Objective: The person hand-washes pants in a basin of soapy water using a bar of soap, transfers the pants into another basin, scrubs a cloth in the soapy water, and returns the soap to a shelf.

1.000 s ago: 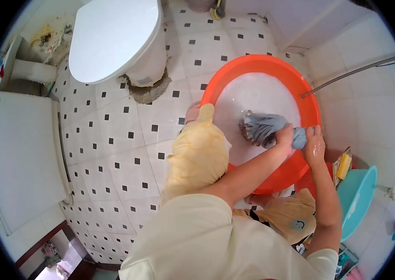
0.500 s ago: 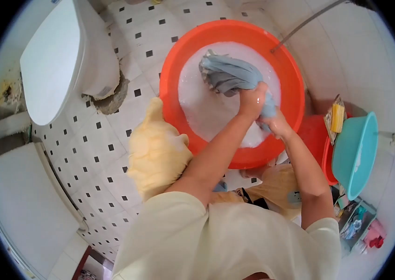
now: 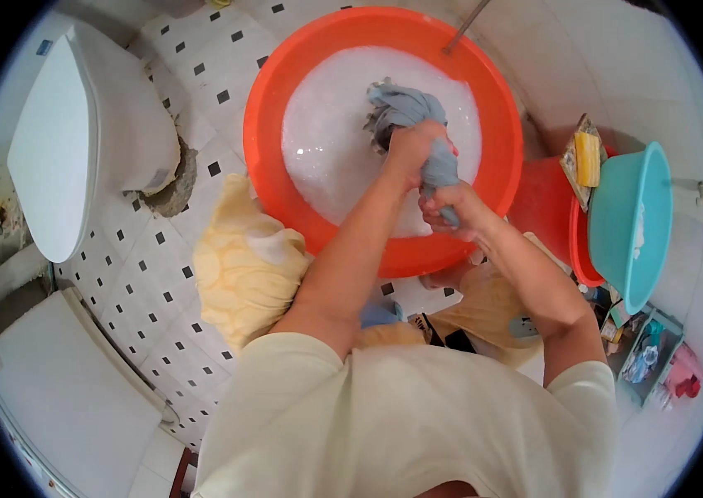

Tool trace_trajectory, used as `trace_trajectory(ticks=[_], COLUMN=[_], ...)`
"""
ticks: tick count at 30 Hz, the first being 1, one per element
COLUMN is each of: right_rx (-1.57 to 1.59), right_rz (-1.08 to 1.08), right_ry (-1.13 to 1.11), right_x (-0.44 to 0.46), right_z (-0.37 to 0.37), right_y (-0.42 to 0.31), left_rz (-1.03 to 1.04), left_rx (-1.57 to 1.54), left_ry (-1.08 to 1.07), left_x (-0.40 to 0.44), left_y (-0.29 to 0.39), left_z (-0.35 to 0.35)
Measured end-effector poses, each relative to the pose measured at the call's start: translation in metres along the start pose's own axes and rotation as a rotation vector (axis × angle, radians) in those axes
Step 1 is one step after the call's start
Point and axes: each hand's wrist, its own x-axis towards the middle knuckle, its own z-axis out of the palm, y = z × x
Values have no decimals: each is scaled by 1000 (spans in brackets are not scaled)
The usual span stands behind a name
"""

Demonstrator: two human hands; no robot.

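A wet grey-blue garment (image 3: 439, 170), twisted into a rope along its near part, hangs over the large orange basin (image 3: 273, 191). My left hand (image 3: 418, 151) is wrapped around its middle, just below the bunched far end. Closer to me, my right hand (image 3: 459, 209) grips the near end, with a bit of cloth poking out below the fingers. White sudsy water (image 3: 331, 141) fills the basin beneath. What sort of garment it is, I cannot tell.
To the left stand a white toilet (image 3: 57, 149) and a broken floor patch (image 3: 170, 192). On the right, a teal basin (image 3: 629, 224) leans by a red bucket (image 3: 546, 203), with a yellow soap bar (image 3: 586, 159) on top. A grey crate (image 3: 649, 353) holds small items.
The garment's near part is more tightly twisted, and its bunched end has drawn in toward my hands. My left hand has turned over the cloth. The whole view has shifted slightly.
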Motion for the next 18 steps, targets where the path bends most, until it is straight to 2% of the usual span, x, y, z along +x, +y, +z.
trace_trajectory(ticks=[2,4,7,10,13,16,17,18], right_rx=[-17,212,252,53,447,690,658,619], right_rz=[-76,-83,-324,-701,-716,-709,-698,-683], right_ry=[16,-12,90,270,108,-48,-76,-103], right_x=[-5,-29,-20,-4,24,26,16,8], right_z=[6,17,28,62,46,50,51,53], right_y=[3,-10,-5,-5,-1,-15,-26,-38], left_rz=[-40,-108,-71,-287,-544,-463,-516,-509], left_rx=[-85,-221,-449,-840,-1204,-1098,-1050,-842], left_ry=[-67,-193,-343,-561,-727,-650,-671,-589], left_x=[-1,-2,-27,-50,-77,-104,-112,-120], left_y=[1,4,2,0,-7,-4,-4,-1], left_z=[2,3,22,35,39,36,31,28])
